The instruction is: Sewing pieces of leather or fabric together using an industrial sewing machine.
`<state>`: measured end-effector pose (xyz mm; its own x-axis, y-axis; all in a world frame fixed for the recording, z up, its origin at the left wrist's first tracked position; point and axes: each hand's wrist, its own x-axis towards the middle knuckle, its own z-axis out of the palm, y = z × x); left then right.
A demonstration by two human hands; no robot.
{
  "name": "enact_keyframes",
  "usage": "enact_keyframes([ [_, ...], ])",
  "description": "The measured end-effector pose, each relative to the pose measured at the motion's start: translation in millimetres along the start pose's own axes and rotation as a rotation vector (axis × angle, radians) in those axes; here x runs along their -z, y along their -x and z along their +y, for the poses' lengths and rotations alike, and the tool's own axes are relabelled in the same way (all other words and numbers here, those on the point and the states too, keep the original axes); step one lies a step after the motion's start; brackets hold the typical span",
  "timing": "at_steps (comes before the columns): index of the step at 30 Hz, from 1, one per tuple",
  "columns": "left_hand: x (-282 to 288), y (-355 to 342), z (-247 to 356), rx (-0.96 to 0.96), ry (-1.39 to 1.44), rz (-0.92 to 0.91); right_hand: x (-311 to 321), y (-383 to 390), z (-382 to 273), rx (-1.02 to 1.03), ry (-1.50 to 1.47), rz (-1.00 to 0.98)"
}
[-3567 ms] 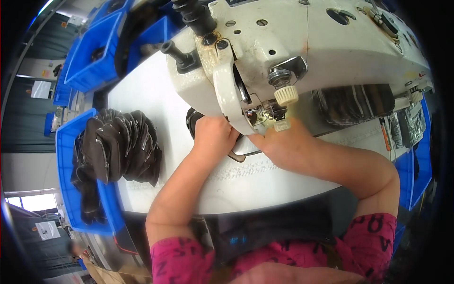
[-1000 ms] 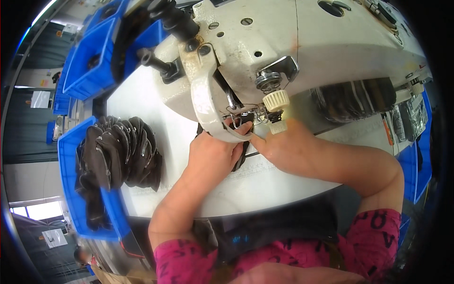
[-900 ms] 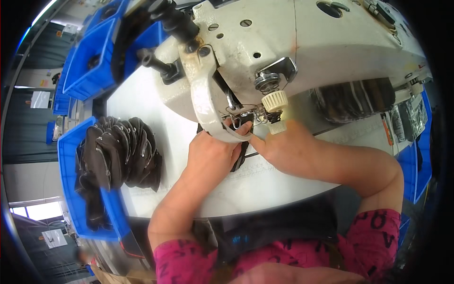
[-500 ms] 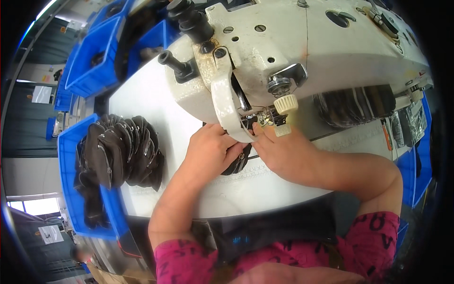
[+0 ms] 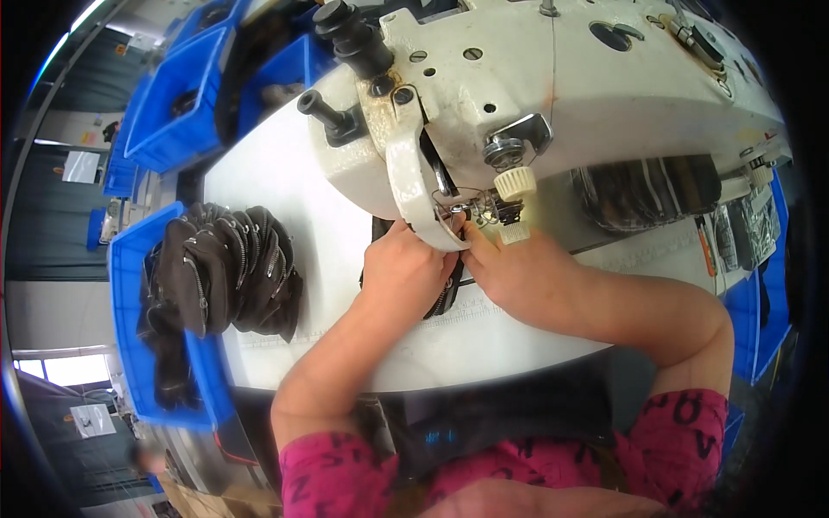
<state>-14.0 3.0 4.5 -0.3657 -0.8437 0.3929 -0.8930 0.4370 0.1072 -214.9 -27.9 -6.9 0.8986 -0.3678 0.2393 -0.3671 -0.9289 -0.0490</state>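
Under the head of a white sewing machine point(image 5: 466, 95) lies a dark fabric piece point(image 5: 442, 302) with a zipper along it, mostly covered by my hands. My left hand point(image 5: 404, 269) is closed on the piece, its fingertips by the needle area. My right hand point(image 5: 522, 274) grips the piece's right side near the presser foot, with thumb and forefinger pinched together. The fingertips of both hands almost meet behind the machine's curved white guard point(image 5: 414, 186), which partly hides them.
A pile of dark zippered pouches point(image 5: 229, 272) sits at the left, over a blue bin point(image 5: 129, 293). Striped dark fabric pieces point(image 5: 648, 194) are stacked under the machine arm at right. An orange-handled tool point(image 5: 707, 250) lies beyond them. More blue bins point(image 5: 177, 112) stand at the far left.
My left hand has shifted slightly right and its fingers have curled in. The fabric piece has turned, with dark cloth now showing left of that hand. My right hand stays nearly in place.
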Motion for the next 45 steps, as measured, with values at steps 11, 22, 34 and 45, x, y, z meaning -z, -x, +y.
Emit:
enact_keyframes([
  [11, 1.7, 1.3, 6.5, 0.084, 0.007, -0.085, -2.5, 3.2, 6.9, 0.000, 0.009, -0.069],
  [22, -0.2, 2.1, 7.5, 0.084, 0.043, -0.079, 1.2, 0.7, 14.6, -0.026, -0.010, -0.092],
  [34, 35.3, 2.7, -2.6, 0.052, 0.259, -0.350, 14.3, 2.3, 17.0, -0.036, -0.036, -0.160],
  [45, 15.6, 4.9, -6.2, 0.188, 0.189, -0.073, 9.2, 2.5, 21.4, 0.063, 0.051, -0.006],
])
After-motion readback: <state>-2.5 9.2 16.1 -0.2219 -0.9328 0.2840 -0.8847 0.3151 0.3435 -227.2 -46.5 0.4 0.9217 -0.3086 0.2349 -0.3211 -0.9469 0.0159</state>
